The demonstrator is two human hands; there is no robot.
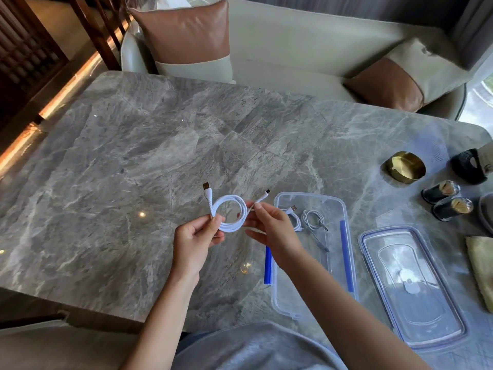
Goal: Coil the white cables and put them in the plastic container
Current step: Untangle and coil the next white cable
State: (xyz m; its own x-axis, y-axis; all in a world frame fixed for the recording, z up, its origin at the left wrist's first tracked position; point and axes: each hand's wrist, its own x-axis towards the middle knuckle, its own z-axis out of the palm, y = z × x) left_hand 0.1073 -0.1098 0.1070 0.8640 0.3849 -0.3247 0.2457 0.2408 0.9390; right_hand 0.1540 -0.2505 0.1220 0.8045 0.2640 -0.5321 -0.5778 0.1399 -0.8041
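A white USB cable [231, 212] is wound into a round coil, held above the grey marble table [120, 169]. My left hand [196, 240] pinches the coil's lower left side, below the gold USB plug. My right hand [269, 229] grips the coil's right side, with the small plug end poking up past my fingers. Just right of my hands stands the clear plastic container [338, 206] with blue clips. Inside it lie a coiled white cable [294, 218] and a thinner greyish coiled cable [313, 220].
The container's clear lid [410, 287] lies to its right. Beyond it are a brass dish [404, 166], two small dark jars [446, 200], a black object [469, 165] and a yellow cloth [481, 265]. A sofa with cushions [192, 41] sits past the table's far edge.
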